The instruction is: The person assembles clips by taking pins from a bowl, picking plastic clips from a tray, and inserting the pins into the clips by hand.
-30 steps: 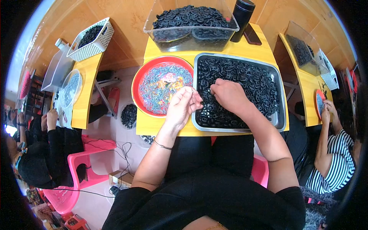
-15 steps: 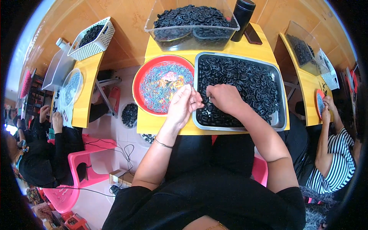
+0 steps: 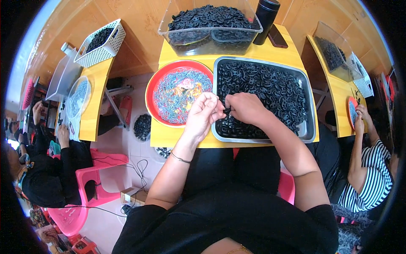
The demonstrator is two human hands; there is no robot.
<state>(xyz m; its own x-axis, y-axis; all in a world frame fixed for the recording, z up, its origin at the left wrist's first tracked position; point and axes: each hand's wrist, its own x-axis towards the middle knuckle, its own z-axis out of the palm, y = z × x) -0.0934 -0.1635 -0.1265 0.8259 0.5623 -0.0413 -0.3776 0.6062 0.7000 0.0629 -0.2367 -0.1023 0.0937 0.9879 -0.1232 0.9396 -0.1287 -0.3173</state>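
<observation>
Shiny metal tray (image 3: 302, 128); within it, glossy, plastic-looking black pieces (image 3: 270, 80); beyond it, a smooth, clear plastic bin (image 3: 190, 50).

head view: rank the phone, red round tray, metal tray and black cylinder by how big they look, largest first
1. Metal tray
2. Red round tray
3. Black cylinder
4. Phone
No two look alike.

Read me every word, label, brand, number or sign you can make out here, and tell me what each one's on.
None: no readable text shows anywhere.
Red round tray: a pink and yellow pattern, partly covered; no lettering can be made out.
Small black pieces with holes: any markings are too small to read.
Black cylindrical flask and dark phone: no legible lettering.
</observation>
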